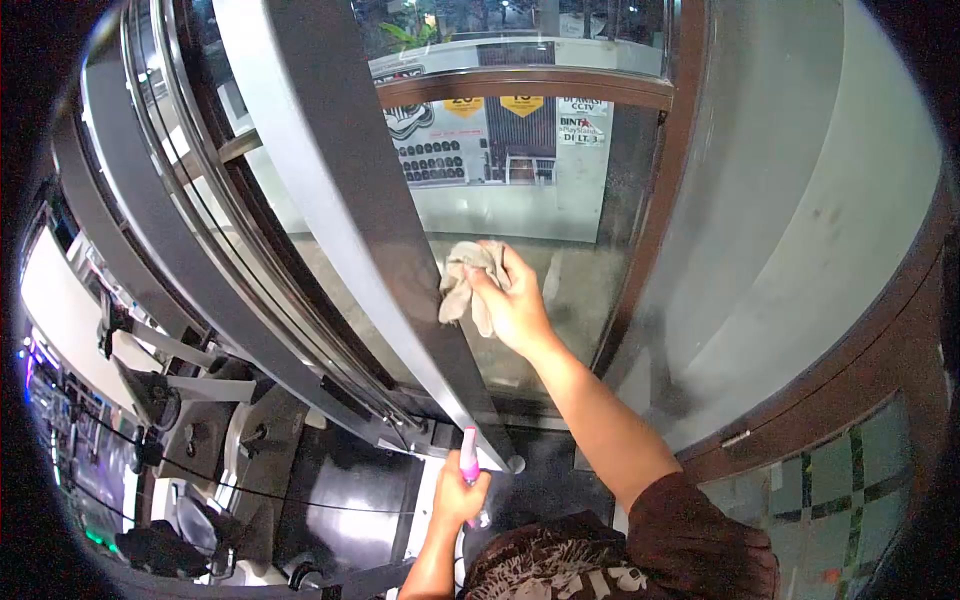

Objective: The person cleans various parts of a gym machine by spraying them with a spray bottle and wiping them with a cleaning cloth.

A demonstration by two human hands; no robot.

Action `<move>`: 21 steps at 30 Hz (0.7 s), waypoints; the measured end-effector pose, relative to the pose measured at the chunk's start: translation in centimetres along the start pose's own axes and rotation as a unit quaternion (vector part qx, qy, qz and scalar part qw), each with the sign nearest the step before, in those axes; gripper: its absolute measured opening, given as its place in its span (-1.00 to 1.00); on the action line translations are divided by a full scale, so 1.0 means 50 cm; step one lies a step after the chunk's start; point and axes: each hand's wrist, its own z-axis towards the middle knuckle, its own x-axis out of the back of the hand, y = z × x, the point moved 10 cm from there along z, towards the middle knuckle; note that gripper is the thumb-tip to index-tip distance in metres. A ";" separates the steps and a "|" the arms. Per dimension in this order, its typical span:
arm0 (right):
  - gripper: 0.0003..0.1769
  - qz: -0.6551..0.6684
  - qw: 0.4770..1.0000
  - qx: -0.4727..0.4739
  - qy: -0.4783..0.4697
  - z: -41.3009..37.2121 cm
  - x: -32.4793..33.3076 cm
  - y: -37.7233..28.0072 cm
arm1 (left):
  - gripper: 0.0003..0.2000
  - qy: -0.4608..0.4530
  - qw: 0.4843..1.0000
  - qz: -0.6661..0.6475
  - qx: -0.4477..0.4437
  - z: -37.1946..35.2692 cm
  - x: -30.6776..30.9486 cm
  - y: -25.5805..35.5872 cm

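Bunched in my right hand (pixel 508 303) is a light beige cloth (pixel 468 283), held up in front of the glass pane (pixel 530 215) beside a dark and silver upright post (pixel 345 190). Folds of the cloth hang below my fingers. Whether the cloth touches the glass or the post, I cannot tell. Lower down, near the foot of the post, my left hand (pixel 459 493) is closed around a bottle with a pink nozzle (pixel 469 448). Most of the bottle body is hidden by my fingers.
A brown frame (pixel 655 220) borders the glass, with a grey wall (pixel 790 200) to its right. On the left stand curved metal rails (pixel 185 190) and gym machines (pixel 205 430). A door with a patterned glass panel (pixel 835 490) is at the lower right.
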 end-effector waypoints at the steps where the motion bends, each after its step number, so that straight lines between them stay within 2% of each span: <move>1: -0.74 0.005 1.000 0.002 -0.001 0.007 -0.007 -0.012 | -0.72 0.005 1.000 0.012 0.004 0.003 0.002 0.001; 3: -0.74 0.150 0.982 -0.103 -0.046 -0.022 -0.041 0.077 | -0.74 0.008 1.000 -0.002 0.009 0.007 0.001 -0.015; 4: -0.72 0.100 0.990 -0.098 -0.014 -0.043 -0.033 0.143 | -0.74 0.009 1.000 -0.006 0.009 0.007 0.002 -0.024; 5: -0.69 -0.031 0.999 -0.015 0.030 -0.066 -0.013 0.148 | -0.75 0.010 1.000 -0.010 0.010 0.007 0.005 -0.031; 7: -0.66 -0.112 0.992 -0.011 0.065 -0.129 0.016 0.245 | -0.75 0.008 1.000 -0.024 0.005 0.007 0.011 -0.034; 9: -0.66 -0.204 0.974 -0.013 0.094 -0.211 0.041 0.269 | -0.75 0.007 0.999 -0.035 0.001 0.003 0.016 -0.038; 11: -0.67 -0.276 0.958 -0.008 0.073 -0.314 0.073 0.368 | -0.75 0.008 0.999 -0.044 -0.006 0.003 0.017 -0.040; 13: -0.64 -0.291 0.955 -0.049 0.033 -0.414 0.094 0.439 | -0.75 0.012 0.999 -0.044 -0.004 0.005 0.018 -0.044; 15: -0.62 -0.396 0.885 -0.244 -0.023 -0.518 0.103 0.549 | -0.74 0.011 0.999 -0.049 -0.001 0.005 0.015 -0.050; 19: -0.72 -0.183 0.913 -0.344 0.122 -0.522 0.105 0.589 | -0.71 0.009 0.998 -0.061 0.007 0.010 0.017 -0.070; 21: -0.77 -0.180 0.932 -0.274 0.154 -0.426 0.085 0.514 | -0.69 0.012 0.997 -0.073 0.009 0.015 0.025 -0.082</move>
